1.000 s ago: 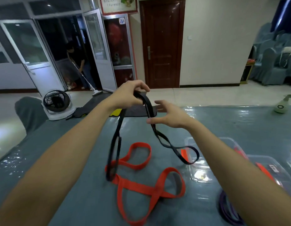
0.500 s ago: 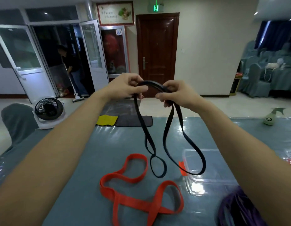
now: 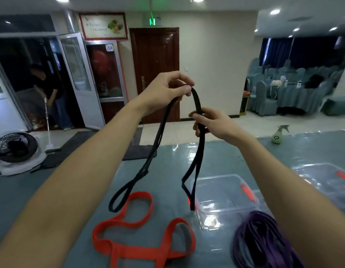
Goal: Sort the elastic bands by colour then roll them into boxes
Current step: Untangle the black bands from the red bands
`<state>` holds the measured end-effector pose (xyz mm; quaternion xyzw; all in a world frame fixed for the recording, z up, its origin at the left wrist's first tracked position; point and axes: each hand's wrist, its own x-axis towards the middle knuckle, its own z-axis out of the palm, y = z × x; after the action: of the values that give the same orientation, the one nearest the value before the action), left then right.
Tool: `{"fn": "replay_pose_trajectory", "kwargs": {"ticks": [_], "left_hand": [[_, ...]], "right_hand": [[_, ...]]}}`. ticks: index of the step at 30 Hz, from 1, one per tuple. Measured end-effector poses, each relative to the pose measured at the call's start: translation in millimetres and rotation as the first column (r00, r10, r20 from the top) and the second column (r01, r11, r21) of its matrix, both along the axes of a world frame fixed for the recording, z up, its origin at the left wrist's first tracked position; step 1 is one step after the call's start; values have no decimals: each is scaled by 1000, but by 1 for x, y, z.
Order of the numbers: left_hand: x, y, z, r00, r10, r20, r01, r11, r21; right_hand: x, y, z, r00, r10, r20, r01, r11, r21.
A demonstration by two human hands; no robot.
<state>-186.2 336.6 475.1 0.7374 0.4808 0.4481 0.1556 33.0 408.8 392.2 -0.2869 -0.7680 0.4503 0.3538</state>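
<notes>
- Head view, nearest us: purple bands (image 3: 264, 244) and a red band (image 3: 104, 242) lay loose on the counter (image 3: 164, 190); the dangling black loops could have snagged them.
- Farther, the clear box (image 3: 220, 192) stood just beside the right loop.
- Farthest, our left grip (image 3: 166, 91) pinched the black band (image 3: 160, 132) at its top, our right grip (image 3: 212, 123) curled round one strand; a slack pinch could have dropped it.

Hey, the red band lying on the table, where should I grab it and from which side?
Probably the red band at its far loop, from above: that loop lies flat and open on the table, while nearer the strands cross. The black band's end dangles at its left, so come from the right.
</notes>
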Motion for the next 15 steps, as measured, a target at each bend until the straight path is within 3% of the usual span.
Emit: {"fn": "replay_pose_trajectory", "kwargs": {"ticks": [8,15], "left_hand": [[114,12,26,998,-9,-61,12,999,53],[212,37,28,998,22,-56,-18,997,72]], "right_hand": [[66,20,-25,996,-80,41,79,997,14],[159,50,-71,990,91,104,-74,985,-156]]}}
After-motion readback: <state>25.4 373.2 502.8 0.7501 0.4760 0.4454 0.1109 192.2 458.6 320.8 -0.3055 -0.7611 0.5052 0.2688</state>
